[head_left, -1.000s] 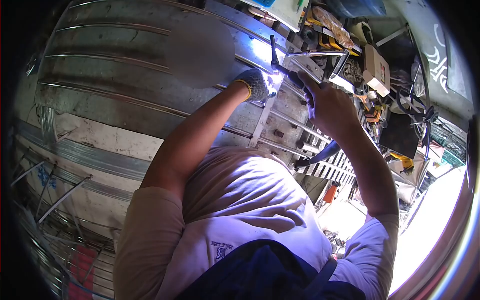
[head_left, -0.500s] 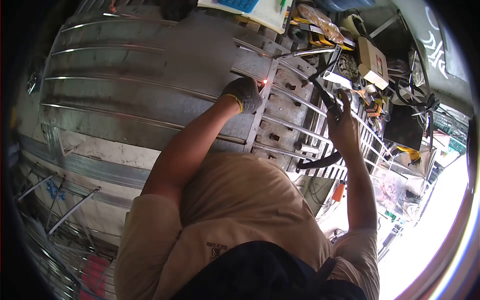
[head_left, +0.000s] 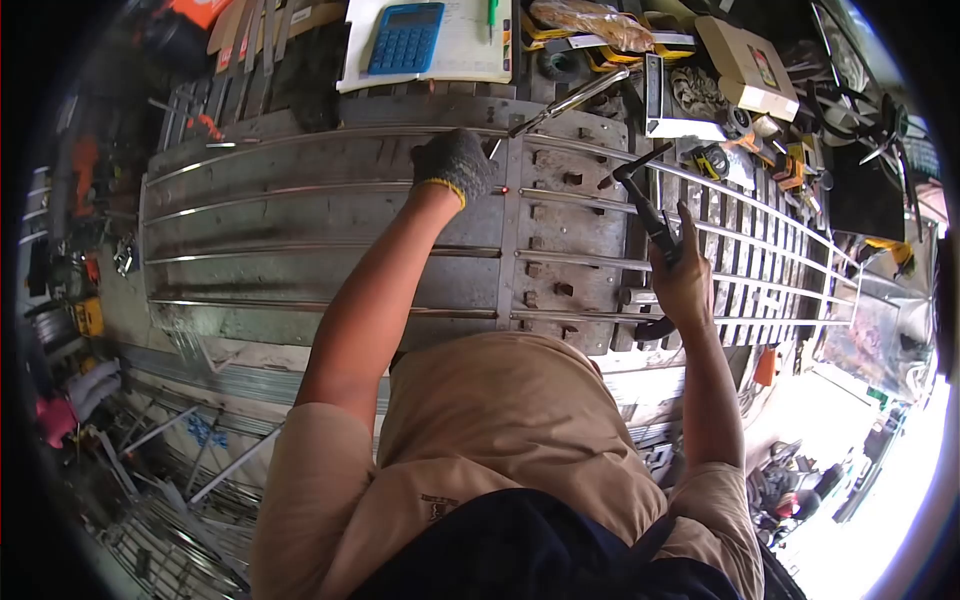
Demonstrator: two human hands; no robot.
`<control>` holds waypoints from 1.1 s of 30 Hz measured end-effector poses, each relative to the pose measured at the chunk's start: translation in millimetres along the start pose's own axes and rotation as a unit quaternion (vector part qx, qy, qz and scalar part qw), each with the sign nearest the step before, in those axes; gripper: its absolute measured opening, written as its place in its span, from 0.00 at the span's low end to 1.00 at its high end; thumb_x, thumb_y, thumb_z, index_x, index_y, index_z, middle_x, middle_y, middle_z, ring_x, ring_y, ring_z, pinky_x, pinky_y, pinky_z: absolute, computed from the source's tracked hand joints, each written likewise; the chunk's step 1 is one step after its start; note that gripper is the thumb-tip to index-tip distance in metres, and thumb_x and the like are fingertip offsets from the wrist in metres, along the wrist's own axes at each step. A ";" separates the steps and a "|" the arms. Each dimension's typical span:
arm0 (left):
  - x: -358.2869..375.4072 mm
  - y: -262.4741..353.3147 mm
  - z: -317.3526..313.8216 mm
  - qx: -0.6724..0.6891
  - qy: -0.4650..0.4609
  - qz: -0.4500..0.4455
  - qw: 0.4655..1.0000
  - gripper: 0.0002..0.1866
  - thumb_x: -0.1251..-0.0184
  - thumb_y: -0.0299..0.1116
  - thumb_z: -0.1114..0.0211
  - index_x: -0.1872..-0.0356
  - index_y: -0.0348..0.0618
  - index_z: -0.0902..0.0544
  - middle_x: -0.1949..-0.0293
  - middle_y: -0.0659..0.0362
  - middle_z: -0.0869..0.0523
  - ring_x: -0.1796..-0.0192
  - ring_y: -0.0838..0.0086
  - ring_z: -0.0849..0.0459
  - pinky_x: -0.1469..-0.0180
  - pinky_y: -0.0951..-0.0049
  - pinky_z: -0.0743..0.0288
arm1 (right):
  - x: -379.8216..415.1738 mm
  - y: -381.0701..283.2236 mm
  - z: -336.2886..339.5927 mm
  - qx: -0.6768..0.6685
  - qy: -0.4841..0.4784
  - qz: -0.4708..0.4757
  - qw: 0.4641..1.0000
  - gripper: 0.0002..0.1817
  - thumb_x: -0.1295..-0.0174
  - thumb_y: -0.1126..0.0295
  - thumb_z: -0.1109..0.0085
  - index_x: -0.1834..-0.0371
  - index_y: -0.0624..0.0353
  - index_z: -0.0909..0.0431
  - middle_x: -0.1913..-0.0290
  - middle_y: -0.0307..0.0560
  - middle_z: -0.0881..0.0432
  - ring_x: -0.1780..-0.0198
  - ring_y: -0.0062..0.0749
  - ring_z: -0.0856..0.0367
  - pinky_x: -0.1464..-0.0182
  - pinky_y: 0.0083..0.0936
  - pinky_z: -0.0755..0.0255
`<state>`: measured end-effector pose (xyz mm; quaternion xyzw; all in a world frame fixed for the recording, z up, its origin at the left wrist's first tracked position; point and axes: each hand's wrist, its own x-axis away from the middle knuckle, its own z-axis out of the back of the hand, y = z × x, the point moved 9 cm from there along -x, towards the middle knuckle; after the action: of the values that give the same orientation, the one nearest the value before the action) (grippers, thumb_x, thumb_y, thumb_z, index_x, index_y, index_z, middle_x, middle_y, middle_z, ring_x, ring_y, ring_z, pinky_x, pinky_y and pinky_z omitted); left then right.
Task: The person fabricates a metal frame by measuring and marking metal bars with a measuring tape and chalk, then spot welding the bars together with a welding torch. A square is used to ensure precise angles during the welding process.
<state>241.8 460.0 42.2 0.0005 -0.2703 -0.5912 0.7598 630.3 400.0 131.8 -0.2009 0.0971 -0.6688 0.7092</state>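
Observation:
My left hand (head_left: 455, 167), in a dark knit glove with a yellow cuff, is closed over the metal frame (head_left: 508, 230), between its two farthest bars. A short shiny metal piece (head_left: 492, 148) sticks out from its fingers. Just right of the glove, a small red glow (head_left: 505, 189) marks the joint of a bar and the crosspiece. My bare right hand (head_left: 682, 275) grips a black welding torch (head_left: 655, 222), its bent head raised over the right part of the frame. The frame's long shiny bars run left to right across a steel table (head_left: 330, 235).
Behind the frame lie a blue calculator (head_left: 406, 38) on an open notebook (head_left: 470, 60) and a metal clamp-like tool (head_left: 570, 103). A cardboard box (head_left: 745, 65), a tape measure (head_left: 711, 160) and other tools crowd the far right. Metal racks (head_left: 180, 520) stand at lower left.
The view has turned and levelled. My left hand has shifted from the near side of the glowing joint to its far side. The glow has dimmed to red. My right hand still holds the torch.

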 end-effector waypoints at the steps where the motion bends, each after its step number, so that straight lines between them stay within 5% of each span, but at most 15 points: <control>1: -16.7 3.0 -11.3 -0.017 -0.038 -0.031 0.999 0.21 0.31 0.51 0.27 0.48 0.47 0.05 0.49 0.40 0.06 0.45 0.44 0.07 0.40 0.49 0.14 | -0.5 2.5 1.7 0.005 0.000 -0.010 1.000 0.45 0.26 0.62 0.28 0.09 0.48 0.41 0.64 0.66 0.08 0.59 0.68 0.06 0.58 0.56 0.15; 4: -63.3 4.9 -58.3 -0.140 -0.139 -0.147 0.969 0.19 0.23 0.51 0.34 0.51 0.50 0.03 0.47 0.48 0.04 0.44 0.47 0.05 0.38 0.52 0.12 | -1.5 11.2 6.0 -0.017 0.016 -0.024 0.999 0.45 0.26 0.62 0.28 0.09 0.47 0.40 0.63 0.65 0.08 0.59 0.67 0.06 0.58 0.55 0.15; 7: -66.6 21.9 -73.1 -0.293 -0.126 -0.289 0.903 0.21 0.22 0.52 0.34 0.45 0.50 0.04 0.45 0.46 0.05 0.42 0.47 0.05 0.39 0.54 0.12 | -3.6 16.6 8.4 -0.030 0.020 -0.032 0.999 0.44 0.25 0.62 0.28 0.09 0.47 0.40 0.63 0.65 0.08 0.59 0.67 0.06 0.59 0.55 0.17; 13: -52.2 15.9 -75.5 -0.317 -0.062 -0.394 0.861 0.23 0.16 0.53 0.42 0.48 0.53 0.03 0.48 0.50 0.04 0.45 0.52 0.04 0.44 0.49 0.11 | -13.0 42.8 -2.8 -0.078 0.009 -0.039 0.996 0.41 0.27 0.63 0.25 0.12 0.50 0.32 0.72 0.53 0.12 0.70 0.44 0.09 0.65 0.42 0.21; 14: -57.2 10.8 -77.2 -0.269 -0.070 -0.371 0.886 0.23 0.17 0.54 0.42 0.50 0.52 0.04 0.49 0.50 0.04 0.46 0.50 0.05 0.44 0.49 0.11 | -16.4 51.0 -6.1 -0.083 0.006 -0.047 0.995 0.41 0.29 0.61 0.23 0.14 0.52 0.29 0.74 0.48 0.15 0.73 0.34 0.13 0.66 0.38 0.24; 17: -60.7 9.0 -71.7 -0.151 -0.079 -0.298 0.939 0.24 0.19 0.57 0.40 0.53 0.50 0.04 0.50 0.49 0.04 0.48 0.47 0.06 0.45 0.48 0.12 | -22.7 55.6 -13.2 -0.085 -0.044 -0.083 0.992 0.40 0.31 0.58 0.21 0.17 0.55 0.26 0.74 0.48 0.14 0.72 0.35 0.13 0.66 0.38 0.24; 20: -61.5 1.0 -66.8 -0.031 -0.060 -0.233 0.970 0.25 0.23 0.58 0.35 0.54 0.45 0.05 0.52 0.43 0.05 0.48 0.41 0.08 0.45 0.48 0.14 | -25.9 59.1 -23.7 -0.052 -0.053 -0.041 0.996 0.36 0.32 0.56 0.21 0.23 0.58 0.20 0.68 0.54 0.09 0.65 0.45 0.07 0.60 0.41 0.18; 23: -55.7 -10.5 -63.3 0.107 -0.054 -0.142 0.983 0.22 0.27 0.53 0.30 0.55 0.43 0.05 0.53 0.41 0.06 0.49 0.41 0.08 0.44 0.48 0.14 | -27.3 46.0 -24.1 -0.011 -0.084 -0.040 0.996 0.31 0.32 0.54 0.22 0.31 0.59 0.15 0.60 0.59 0.05 0.56 0.56 0.04 0.50 0.46 0.15; 24: -46.3 -9.4 -55.6 0.171 -0.063 -0.104 0.978 0.17 0.31 0.46 0.25 0.54 0.43 0.05 0.56 0.41 0.06 0.56 0.43 0.09 0.49 0.54 0.15 | -26.9 40.8 -22.7 0.007 -0.099 -0.039 0.994 0.30 0.32 0.54 0.22 0.33 0.59 0.15 0.59 0.59 0.05 0.54 0.57 0.04 0.48 0.48 0.14; 27: -41.9 -5.0 -44.4 0.108 -0.021 -0.127 0.986 0.17 0.32 0.46 0.26 0.55 0.42 0.06 0.56 0.39 0.06 0.55 0.42 0.08 0.48 0.53 0.15 | -25.7 9.4 -3.7 0.060 -0.203 -0.089 0.973 0.25 0.33 0.55 0.22 0.41 0.61 0.13 0.56 0.64 0.06 0.47 0.62 0.06 0.45 0.56 0.16; 30: -19.4 -4.0 -14.8 0.053 -0.014 -0.078 0.995 0.18 0.32 0.46 0.28 0.53 0.43 0.06 0.52 0.40 0.06 0.50 0.41 0.07 0.44 0.50 0.14 | -37.4 -1.0 6.2 0.234 -0.211 0.000 0.949 0.20 0.33 0.55 0.20 0.56 0.63 0.10 0.57 0.64 0.07 0.51 0.64 0.07 0.46 0.55 0.16; 33: -5.3 -20.1 0.9 0.111 0.046 -0.067 0.990 0.19 0.31 0.46 0.25 0.50 0.42 0.08 0.51 0.42 0.05 0.46 0.43 0.07 0.41 0.50 0.14 | -61.0 -51.1 22.9 0.276 -0.195 0.039 0.940 0.22 0.31 0.53 0.22 0.56 0.65 0.11 0.58 0.66 0.08 0.51 0.64 0.07 0.47 0.55 0.15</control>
<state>222.6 459.0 34.4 0.1302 -0.2990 -0.6063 0.7253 587.9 462.6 165.6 -0.1192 -0.2237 -0.5891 0.7672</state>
